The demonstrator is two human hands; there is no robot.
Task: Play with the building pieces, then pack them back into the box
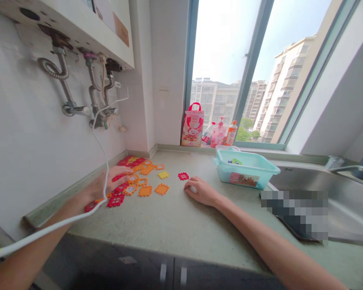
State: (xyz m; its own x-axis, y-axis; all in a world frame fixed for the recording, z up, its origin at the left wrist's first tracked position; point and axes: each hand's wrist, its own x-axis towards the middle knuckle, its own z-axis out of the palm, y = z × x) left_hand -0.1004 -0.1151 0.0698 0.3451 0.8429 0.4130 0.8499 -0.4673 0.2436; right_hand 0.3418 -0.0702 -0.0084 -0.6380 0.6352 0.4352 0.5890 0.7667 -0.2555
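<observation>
My left hand (113,179) rests over a heap of interlocking toy tiles, its fingers stretched out and apart. Red tiles (115,200) lie beneath and beside it, with orange tiles (145,191) along the heap's right side. My right hand (203,191) lies low on the counter, its fingers curled in; a small pale patch shows among them, too unclear to name. Just beyond its fingertips is a single red tile (183,176). A yellow tile (163,175) and another orange tile (161,189) lie flat between the two hands.
A turquoise tub (248,167) holding a few tiles stands right of centre, beside the steel sink (341,197). A dark, partly blurred-out object (290,217) lies by the sink. Bottles (218,134) and a pink package (192,128) line the windowsill. A white cable (78,217) crosses before my left arm.
</observation>
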